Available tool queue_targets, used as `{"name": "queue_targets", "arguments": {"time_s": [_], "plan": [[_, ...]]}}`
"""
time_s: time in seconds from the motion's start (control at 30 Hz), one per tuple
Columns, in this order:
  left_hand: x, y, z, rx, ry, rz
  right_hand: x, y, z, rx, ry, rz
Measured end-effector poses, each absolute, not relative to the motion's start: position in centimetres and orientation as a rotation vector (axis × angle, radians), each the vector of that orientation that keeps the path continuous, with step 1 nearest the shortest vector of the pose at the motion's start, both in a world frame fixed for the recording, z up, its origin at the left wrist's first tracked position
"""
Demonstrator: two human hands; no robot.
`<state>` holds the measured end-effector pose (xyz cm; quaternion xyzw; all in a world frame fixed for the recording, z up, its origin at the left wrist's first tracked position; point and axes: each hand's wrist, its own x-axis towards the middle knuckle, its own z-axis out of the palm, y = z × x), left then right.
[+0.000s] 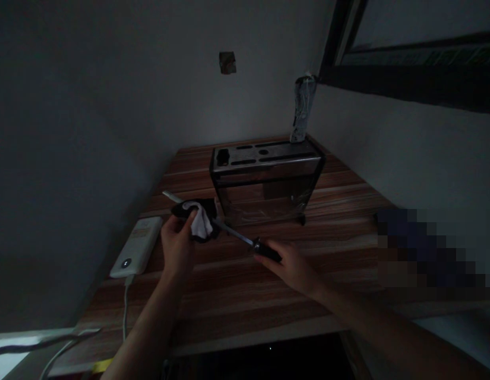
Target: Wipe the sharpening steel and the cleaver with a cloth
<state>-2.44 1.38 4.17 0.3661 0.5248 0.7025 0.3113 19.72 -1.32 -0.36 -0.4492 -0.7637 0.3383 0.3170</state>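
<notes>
My right hand [286, 261] is closed round the black handle of a long, narrow-bladed knife [239, 235], which slants up to the left. A dark cloth with a white part [201, 224] is folded round the middle of the blade. My left hand [179, 237] pinches this cloth, thumb on top. The pale tip of the blade sticks out beyond the cloth on the left; the stretch inside the cloth is hidden. Just behind the hands stands a knife block [269, 153] with a slotted metal top and see-through front.
A white power bank [138, 247] with a cable lies left on the wood-grain table [245, 311]. Behind the block, a narrow grey patterned object [303, 108] stands against the wall. A blurred-out dark item [423, 248] is at the right. Walls close in the table's back and sides.
</notes>
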Motion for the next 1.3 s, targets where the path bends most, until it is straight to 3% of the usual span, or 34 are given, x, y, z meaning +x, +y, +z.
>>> {"name": "queue_targets", "arguments": {"time_s": [0.37,0.7,1.3], "plan": [[-4.6,2.5,4.4,0.752,1.026,2.159,19.7,-1.6,-0.4,-1.194,-2.063,0.891],[-3.3,2.3,3.6,0.755,1.111,2.071,20.0,-1.5,-1.1,-1.212,-2.022,0.971],[3.0,-0.9,1.3,1.314,1.299,1.335,20.1,-1.2,-1.5,-1.125,-1.975,0.962]]}}
